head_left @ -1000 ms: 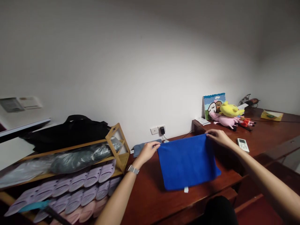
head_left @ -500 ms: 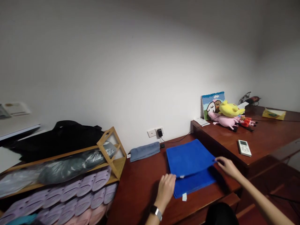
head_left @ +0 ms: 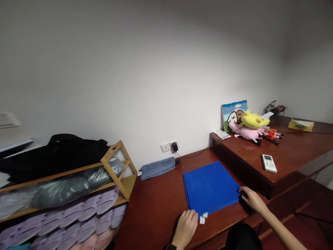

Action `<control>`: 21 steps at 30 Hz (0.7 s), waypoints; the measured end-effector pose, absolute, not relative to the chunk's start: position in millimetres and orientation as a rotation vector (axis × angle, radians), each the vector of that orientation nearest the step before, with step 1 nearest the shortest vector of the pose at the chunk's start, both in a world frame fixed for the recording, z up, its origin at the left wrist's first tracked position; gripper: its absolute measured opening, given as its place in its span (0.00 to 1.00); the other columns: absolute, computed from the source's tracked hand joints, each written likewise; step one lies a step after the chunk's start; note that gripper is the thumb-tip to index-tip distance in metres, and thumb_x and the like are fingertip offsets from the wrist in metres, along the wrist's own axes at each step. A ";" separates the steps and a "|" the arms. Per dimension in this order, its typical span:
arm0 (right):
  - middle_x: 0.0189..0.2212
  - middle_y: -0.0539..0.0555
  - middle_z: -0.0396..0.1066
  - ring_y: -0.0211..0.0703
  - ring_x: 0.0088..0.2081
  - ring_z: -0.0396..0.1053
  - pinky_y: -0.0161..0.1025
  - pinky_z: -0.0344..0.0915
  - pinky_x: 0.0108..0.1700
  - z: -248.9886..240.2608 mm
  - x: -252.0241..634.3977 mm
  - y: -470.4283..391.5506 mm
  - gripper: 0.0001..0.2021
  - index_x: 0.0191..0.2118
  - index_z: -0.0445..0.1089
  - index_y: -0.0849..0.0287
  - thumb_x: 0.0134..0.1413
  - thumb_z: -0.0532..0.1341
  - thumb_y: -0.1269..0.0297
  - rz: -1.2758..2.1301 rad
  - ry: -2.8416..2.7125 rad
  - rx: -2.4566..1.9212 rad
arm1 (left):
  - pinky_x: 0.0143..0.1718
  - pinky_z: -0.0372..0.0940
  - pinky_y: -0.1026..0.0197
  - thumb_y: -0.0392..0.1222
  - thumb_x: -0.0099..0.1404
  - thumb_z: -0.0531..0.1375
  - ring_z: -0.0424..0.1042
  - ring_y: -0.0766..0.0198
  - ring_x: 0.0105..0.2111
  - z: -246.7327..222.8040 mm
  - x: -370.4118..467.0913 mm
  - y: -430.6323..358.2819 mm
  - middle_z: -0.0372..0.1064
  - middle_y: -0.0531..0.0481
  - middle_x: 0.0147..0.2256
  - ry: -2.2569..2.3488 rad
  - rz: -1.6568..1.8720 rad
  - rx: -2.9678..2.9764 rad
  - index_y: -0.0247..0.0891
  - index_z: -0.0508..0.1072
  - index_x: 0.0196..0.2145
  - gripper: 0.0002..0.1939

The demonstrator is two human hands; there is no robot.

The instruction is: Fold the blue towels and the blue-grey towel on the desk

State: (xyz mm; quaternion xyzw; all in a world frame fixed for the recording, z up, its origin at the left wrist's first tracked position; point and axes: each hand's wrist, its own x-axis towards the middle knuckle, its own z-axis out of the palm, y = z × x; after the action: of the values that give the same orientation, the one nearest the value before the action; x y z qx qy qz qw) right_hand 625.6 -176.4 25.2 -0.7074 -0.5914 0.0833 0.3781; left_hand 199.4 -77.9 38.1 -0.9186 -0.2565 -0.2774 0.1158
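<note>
A blue towel (head_left: pixel 210 187) lies folded into a flat, layered square on the reddish-brown desk, with two white tags at its near edge. My left hand (head_left: pixel 186 225) is closed on the towel's near left corner, beside the tags. At the near right corner, my right hand (head_left: pixel 252 198) pinches the cloth between thumb and fingers. Behind and to the left, a folded grey-blue towel (head_left: pixel 158 168) lies against the wall with its own small white tag.
On the raised desktop to the right are a white remote control (head_left: pixel 269 163), plush toys (head_left: pixel 247 132), a dog picture (head_left: pixel 235 114) and a yellow packet (head_left: pixel 301 125). A wooden rack (head_left: pixel 122 170) with several purple clogs (head_left: pixel 108 201) stands left. A black plug (head_left: pixel 174 147) trails a cord.
The upper layer of the blue towel has come down toward me over the lower layer, near edges meeting. Both hands have lowered with its corners; the view has shifted slightly.
</note>
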 end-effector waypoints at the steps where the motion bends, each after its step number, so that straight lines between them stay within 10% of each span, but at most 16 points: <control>1: 0.42 0.58 0.81 0.54 0.45 0.79 0.48 0.74 0.50 22.5 625.1 -177.9 0.14 0.40 0.74 0.52 0.55 0.53 0.56 0.231 -1.522 -1.837 | 0.41 0.73 0.54 0.27 0.69 0.56 0.78 0.57 0.37 37.7 198.9 -80.7 0.79 0.49 0.40 -0.760 -0.799 -2.739 0.44 0.75 0.46 0.15; 13: 0.57 0.60 0.76 0.53 0.58 0.73 0.51 0.64 0.65 64.7 539.3 -124.4 0.23 0.51 0.78 0.53 0.68 0.49 0.51 -0.030 -1.702 -1.960 | 0.47 0.76 0.52 0.40 0.76 0.49 0.81 0.55 0.42 40.2 109.6 -21.3 0.81 0.47 0.42 -1.273 -0.847 -2.659 0.46 0.78 0.43 0.17; 21: 0.77 0.47 0.46 0.70 0.76 0.38 0.78 0.38 0.69 53.0 445.8 -21.5 0.34 0.74 0.51 0.34 0.66 0.45 0.34 0.290 -1.709 -2.400 | 0.56 0.75 0.48 0.48 0.71 0.51 0.79 0.51 0.54 15.0 -21.7 58.6 0.80 0.44 0.54 -1.613 -0.785 -2.385 0.42 0.80 0.51 0.21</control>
State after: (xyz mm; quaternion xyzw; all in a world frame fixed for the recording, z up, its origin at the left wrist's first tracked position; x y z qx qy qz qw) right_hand 445.8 -21.5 53.0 -0.8074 -0.5749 0.0976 0.0902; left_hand -21.7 58.6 15.0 -0.7968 -0.5387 -0.2622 0.0786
